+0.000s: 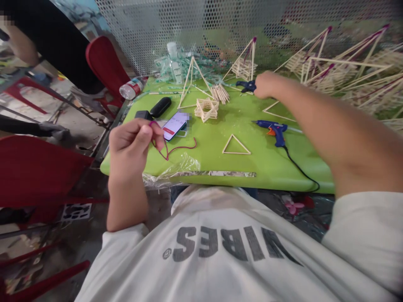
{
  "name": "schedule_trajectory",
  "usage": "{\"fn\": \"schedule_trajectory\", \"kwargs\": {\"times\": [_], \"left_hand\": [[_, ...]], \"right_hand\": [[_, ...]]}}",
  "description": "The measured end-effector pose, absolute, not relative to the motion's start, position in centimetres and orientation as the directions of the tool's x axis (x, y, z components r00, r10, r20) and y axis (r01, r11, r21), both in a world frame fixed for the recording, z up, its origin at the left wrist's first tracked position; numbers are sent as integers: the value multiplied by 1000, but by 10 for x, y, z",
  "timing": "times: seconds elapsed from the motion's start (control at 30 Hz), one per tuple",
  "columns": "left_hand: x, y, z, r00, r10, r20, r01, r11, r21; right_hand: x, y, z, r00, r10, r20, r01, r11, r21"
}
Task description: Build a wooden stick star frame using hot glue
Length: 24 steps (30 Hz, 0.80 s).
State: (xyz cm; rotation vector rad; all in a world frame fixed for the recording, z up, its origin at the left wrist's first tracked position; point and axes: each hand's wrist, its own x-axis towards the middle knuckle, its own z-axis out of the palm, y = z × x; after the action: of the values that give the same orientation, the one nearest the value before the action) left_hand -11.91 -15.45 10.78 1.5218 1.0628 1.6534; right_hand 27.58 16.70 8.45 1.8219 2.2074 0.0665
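Observation:
My left hand (132, 140) is raised over the near left part of the green table, its thumb and fingers pinching a thin purple cord (181, 147). The cord hangs in a loop, and one tail curves to the right. At the back of the table, my right hand (266, 85) is closed on a small dark blue tool (246, 86) that looks like pliers; its exact kind is unclear. A bundle of short sticks (220, 93) and a star-shaped stack of sticks (206, 110) stand left of that hand. A flat stick triangle (236, 145) lies in front.
A blue glue gun (275, 129) lies at right, its cable running over the front edge. A phone (175, 126), black case (160, 107) and clear bottle (175, 65) are at left. Several stick frames (333, 69) crowd the back right. A person (56, 42) stands beyond a red chair (105, 63).

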Motion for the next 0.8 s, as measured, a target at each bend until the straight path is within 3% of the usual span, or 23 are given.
{"fn": "schedule_trajectory", "kwargs": {"times": [0.17, 0.23, 0.33, 0.4, 0.43, 0.47, 0.5, 0.57, 0.7, 0.8], "left_hand": [[-121, -117, 135, 193, 875, 443, 100, -467, 879], [-119, -99, 149, 240, 869, 432, 117, -467, 876], [-113, -71, 169, 267, 873, 407, 160, -457, 875], [-108, -52, 182, 293, 871, 393, 206, -459, 864], [-106, -43, 188, 304, 867, 395, 238, -470, 850], [-105, -33, 194, 308, 863, 400, 273, -483, 832], [-104, -24, 199, 304, 861, 408, 302, -493, 816], [-106, -5, 207, 267, 860, 434, 350, -506, 788], [-117, 30, 212, 145, 859, 490, 452, -498, 740], [-121, 56, 203, 54, 865, 498, 447, -467, 763]], "right_hand": [[263, 132, 68, -114, 962, -247, 952, 177, 251], [258, 118, 74, -160, 971, -179, 967, 190, 167], [232, 95, 102, -294, 950, 100, 937, 308, -167], [202, 81, 127, -433, 881, 193, 811, 474, -344], [184, 75, 138, -547, 795, 264, 521, 570, -636], [165, 70, 148, -641, 696, 324, 188, 552, -813], [148, 67, 156, -684, 634, 360, 66, 545, -836], [122, 67, 170, -745, 573, 341, -4, 507, -862], [114, 91, 199, -736, 623, 264, 102, 488, -867], [128, 122, 228, -623, 709, 331, 279, 597, -752]]}}
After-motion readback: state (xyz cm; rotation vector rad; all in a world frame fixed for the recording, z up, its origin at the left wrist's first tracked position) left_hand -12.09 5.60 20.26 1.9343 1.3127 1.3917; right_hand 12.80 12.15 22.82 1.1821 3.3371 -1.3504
